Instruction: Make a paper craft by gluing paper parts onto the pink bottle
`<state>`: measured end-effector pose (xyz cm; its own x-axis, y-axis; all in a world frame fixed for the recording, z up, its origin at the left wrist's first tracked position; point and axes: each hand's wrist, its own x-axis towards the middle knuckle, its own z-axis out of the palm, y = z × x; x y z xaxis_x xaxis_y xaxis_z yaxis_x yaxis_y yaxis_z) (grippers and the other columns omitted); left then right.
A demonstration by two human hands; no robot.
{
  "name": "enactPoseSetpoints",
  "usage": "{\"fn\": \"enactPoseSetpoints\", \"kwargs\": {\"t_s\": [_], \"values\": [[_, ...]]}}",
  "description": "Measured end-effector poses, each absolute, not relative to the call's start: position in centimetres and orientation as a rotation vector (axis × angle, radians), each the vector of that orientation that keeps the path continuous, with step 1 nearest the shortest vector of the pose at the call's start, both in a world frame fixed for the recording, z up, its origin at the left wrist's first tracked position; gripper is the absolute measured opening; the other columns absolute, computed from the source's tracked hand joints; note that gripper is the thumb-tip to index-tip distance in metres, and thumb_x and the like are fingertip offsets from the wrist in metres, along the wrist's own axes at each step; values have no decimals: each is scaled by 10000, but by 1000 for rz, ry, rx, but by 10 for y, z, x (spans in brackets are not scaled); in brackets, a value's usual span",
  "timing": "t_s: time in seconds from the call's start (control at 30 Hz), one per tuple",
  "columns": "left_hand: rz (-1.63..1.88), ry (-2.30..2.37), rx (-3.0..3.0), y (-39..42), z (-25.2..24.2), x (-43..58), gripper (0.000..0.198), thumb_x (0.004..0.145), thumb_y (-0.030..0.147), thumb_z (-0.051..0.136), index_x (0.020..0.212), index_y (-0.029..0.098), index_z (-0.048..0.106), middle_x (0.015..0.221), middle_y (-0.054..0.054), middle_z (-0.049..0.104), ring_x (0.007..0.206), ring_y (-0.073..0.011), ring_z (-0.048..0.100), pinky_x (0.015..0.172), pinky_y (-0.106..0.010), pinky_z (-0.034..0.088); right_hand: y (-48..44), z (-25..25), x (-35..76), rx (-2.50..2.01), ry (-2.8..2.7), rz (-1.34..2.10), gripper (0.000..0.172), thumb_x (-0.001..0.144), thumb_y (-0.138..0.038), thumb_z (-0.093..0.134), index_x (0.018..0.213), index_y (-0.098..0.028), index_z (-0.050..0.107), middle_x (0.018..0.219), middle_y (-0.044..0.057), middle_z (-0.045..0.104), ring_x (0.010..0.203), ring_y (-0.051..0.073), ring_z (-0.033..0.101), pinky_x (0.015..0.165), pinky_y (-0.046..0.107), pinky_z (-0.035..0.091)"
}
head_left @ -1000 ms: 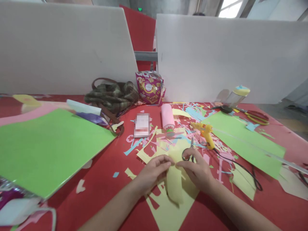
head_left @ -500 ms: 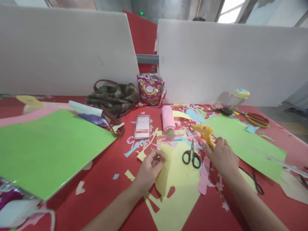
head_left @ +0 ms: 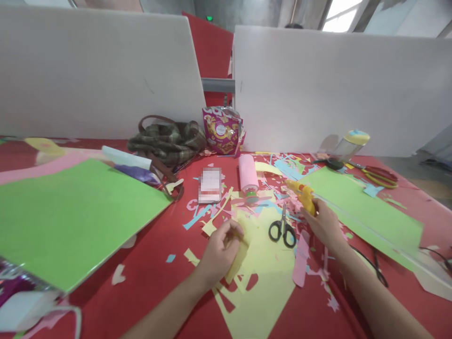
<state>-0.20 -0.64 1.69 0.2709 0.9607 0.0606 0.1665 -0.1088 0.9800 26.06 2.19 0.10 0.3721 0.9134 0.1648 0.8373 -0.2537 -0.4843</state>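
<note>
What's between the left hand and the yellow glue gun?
In the head view, black-handled scissors, part of the pale yellow sheet and pink scraps lie between the left hand and the glue gun.

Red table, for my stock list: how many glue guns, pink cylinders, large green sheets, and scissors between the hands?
Glue gun: 1
Pink cylinder: 1
Large green sheets: 2
Scissors between left hand and right hand: 1
Total: 5

the left hand [head_left: 223, 247] and right hand [head_left: 324, 222] are bare, and so are both slim, tapering forearms [head_left: 176, 297].
</note>
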Motion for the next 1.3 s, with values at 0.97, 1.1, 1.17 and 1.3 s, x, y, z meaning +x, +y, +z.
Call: {"fn": "enactPoseSetpoints", "kwargs": {"t_s": [0.97, 1.1, 1.17, 1.3], "values": [[1302, 1582, 2751, -5, -3, -2, 319, 698, 105, 479, 1017, 115, 483, 1104, -140, 520, 1108, -291, 371, 877, -447, 290, -16, 11, 224, -1326, -1382, 1338, 196, 741, -368, 488, 739, -176, 530, 536, -20, 461, 465, 87, 405, 451, 223, 325], [1170, 1727, 2810, -3, -7, -1, 244, 703, 172, 493, 938, 131, 545, 1147, -114, 514, 1163, -323, 294, 914, -487, 200, -20, 15, 220, -1339, -1470, 1425, 256, 750, -411, 458, 825, -171, 505, 535, -26, 429, 473, 92, 400, 460, 230, 340], [1117, 1785, 2819, -2, -9, -1, 251, 706, 189, 491, 944, 135, 553, 1172, -102, 497, 1177, -323, 271, 931, -494, 153, -21, 18, 218, -1329, -1473, 1464, 269, 745, -422, 460, 840, -172, 489, 531, -35, 417, 455, 83, 385, 441, 222, 329], [1034, 1821, 2826, -3, -7, -1, 306, 714, 201, 479, 1008, 141, 536, 1209, -92, 462, 1201, -321, 223, 941, -515, 92, -23, 25, 215, -1426, -1504, 1491, 266, 754, -430, 441, 795, -174, 497, 520, -39, 402, 469, 84, 379, 460, 223, 328]]}}
